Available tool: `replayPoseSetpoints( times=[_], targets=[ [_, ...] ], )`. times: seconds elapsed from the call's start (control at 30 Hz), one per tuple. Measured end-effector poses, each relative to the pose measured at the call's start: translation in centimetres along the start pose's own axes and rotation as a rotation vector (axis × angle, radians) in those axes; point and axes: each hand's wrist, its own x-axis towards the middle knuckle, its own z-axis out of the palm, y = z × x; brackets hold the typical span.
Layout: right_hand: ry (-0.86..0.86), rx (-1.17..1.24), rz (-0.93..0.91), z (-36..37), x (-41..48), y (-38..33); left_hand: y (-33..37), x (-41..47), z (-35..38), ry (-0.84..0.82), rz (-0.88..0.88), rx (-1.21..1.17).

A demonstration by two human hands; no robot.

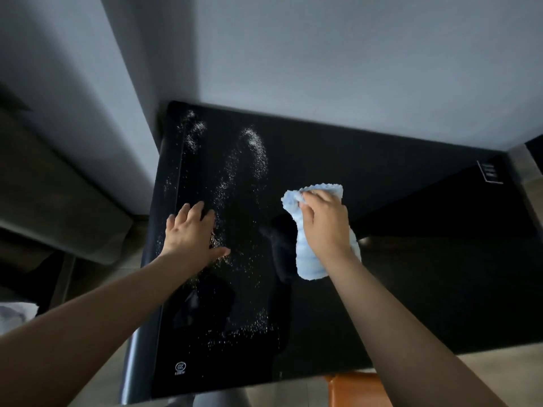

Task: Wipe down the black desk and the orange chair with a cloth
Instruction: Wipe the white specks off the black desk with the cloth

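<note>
Desk [411,274], black and glossy, stands with its far edge against a grey wall [323,69]. A corner of the orange chair [355,389] shows under the near edge. The left hand [191,230] lies flat near the left edge, fingers spread. The right hand [326,221] is at mid-desk, fingers curled round a bunched blue cloth [308,259] that hangs below the wrist. White specks [252,148] are scattered over the left half. A small mark [180,368] sits at the near left corner.
</note>
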Motion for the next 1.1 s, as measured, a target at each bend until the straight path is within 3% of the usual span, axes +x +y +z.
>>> replayPoseSetpoints(
  times=[0.6, 1.1],
  targets=[
    [0.003, -0.019, -0.155, 5.4, 22.2, -1.5, -3.9, 8.0, -0.4, 0.037, -0.088, 0.022],
    [-0.057, -0.092, -0.123, 8.5, 28.7, -2.8, -3.7, 8.4, 0.2, 0.026, -0.113, 0.134]
  ],
)
